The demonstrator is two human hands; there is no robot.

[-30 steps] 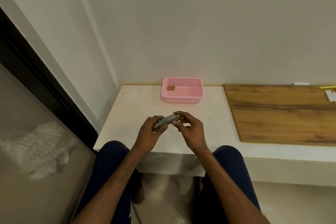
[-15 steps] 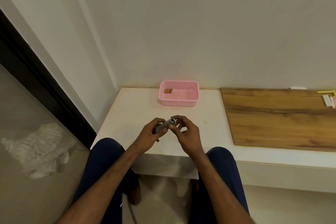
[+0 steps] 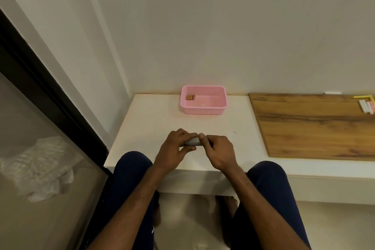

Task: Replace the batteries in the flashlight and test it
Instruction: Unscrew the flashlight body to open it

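Two hands at 6 o'clock: left hand [image 3: 171, 149], right hand [image 3: 220, 150]. One flashlight [image 3: 192, 141]. One pink basket [image 3: 203, 110] at 12; inside, batteries [image 3: 190, 97], count unclear. One wooden board [image 3: 304, 128] at 3.

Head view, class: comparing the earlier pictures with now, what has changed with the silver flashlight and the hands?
The small silver metal flashlight has turned from tilted to roughly level. The right hand has closed over its right end, so less of it shows; the left hand still grips the other end. The pink plastic basket holding copper-coloured batteries has stayed put.
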